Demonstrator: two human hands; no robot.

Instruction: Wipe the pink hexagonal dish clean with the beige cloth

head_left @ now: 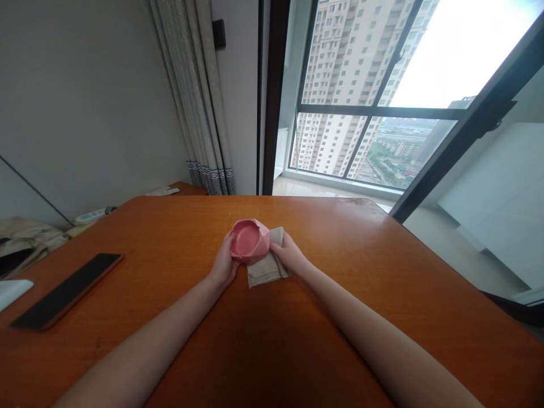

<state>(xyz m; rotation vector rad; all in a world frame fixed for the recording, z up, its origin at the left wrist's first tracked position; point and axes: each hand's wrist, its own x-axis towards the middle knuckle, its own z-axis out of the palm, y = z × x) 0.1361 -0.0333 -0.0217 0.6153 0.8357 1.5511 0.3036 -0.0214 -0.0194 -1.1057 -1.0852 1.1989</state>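
A pink faceted ashtray [262, 241], its rim notched, is tilted so that its round hollow faces me. My left hand [223, 263] grips it from the left, thumb at the rim and fingers underneath. A beige cloth [266, 270] hangs below and to the right of the ashtray. My right hand [291, 255] is closed on this cloth, pressing it against the ashtray's right side. Some of the right fingers are hidden behind the cloth.
Beneath my hands is a brown wooden table [331, 340]. A dark phone-like slab [68, 292] lies at the left, with a white object [15, 292] beside it. Beyond the table are a power strip [93, 215], a curtain [191, 85] and a window [361, 107].
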